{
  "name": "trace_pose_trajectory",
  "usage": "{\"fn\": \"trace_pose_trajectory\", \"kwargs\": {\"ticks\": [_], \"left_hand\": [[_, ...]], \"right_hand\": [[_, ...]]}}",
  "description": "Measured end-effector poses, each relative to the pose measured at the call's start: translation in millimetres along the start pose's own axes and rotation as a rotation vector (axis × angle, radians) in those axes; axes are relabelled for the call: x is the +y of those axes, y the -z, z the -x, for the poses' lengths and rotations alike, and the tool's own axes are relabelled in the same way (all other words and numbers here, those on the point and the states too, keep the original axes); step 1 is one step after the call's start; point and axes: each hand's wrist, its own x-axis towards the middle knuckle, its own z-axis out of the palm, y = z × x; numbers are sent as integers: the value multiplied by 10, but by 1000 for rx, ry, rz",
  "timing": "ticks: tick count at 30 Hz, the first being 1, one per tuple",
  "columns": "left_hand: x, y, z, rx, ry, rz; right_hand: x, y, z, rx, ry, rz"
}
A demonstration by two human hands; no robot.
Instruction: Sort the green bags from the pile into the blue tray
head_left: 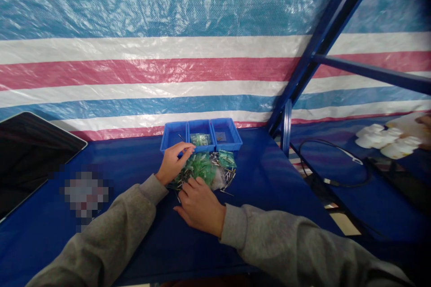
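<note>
So there's a heap of green plastic bits and thin metal pins [205, 171] sitting on the blue table [262, 179], right under both sets of fingers. The left hand [173, 161] is raised a little over the near-left side of the heap, wrist bent, with thumb and fingertips pinched together, looks like on one of the small pins, though it's too tiny to be sure. The right hand [201, 206] lies palm down on the table, fingers loosely spread and relaxed, tips touching the near edge of the heap, not gripping anything. Both grey sleeves come in from the bottom of the view.

Just past the fingertips, three blue bins [201, 133] sit side by side against the striped tarp [168, 54]; the middle one has some green pieces in it. Left of the hands is open table, then a dark tablet [30, 152] at the far left edge. To the right there's bare blue surface up to a blue frame post [287, 125], with a black cable [336, 161] beyond.
</note>
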Motion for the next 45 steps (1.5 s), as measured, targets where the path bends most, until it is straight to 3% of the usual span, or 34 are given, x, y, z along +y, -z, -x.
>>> {"fn": "trace_pose_trajectory", "kwargs": {"ticks": [7, 16, 22, 25, 28, 35, 39, 45], "left_hand": [[-14, -3, -1, 6, 30, 5], [7, 23, -9, 63, 10, 26], [14, -19, 32, 118, 35, 22], [14, -78, 65, 98, -14, -28], [22, -134, 93, 42, -121, -62], [8, -211, 144, 198, -202, -208], [-38, -232, 161, 158, -231, -200], [-50, -246, 179, 137, -228, -177]], "right_hand": [[-56, -36, -87, -44, -101, 28], [31, 89, -79, -14, -62, 63], [644, 305, -180, 180, -208, 109], [997, 240, -197, 227, -228, 71], [1182, 108, -155, 253, -176, 12], [1183, -20, -56, 342, -146, -80], [1158, -62, -14, 405, -131, -143], [1106, -82, 53, 546, -239, -350]]}}
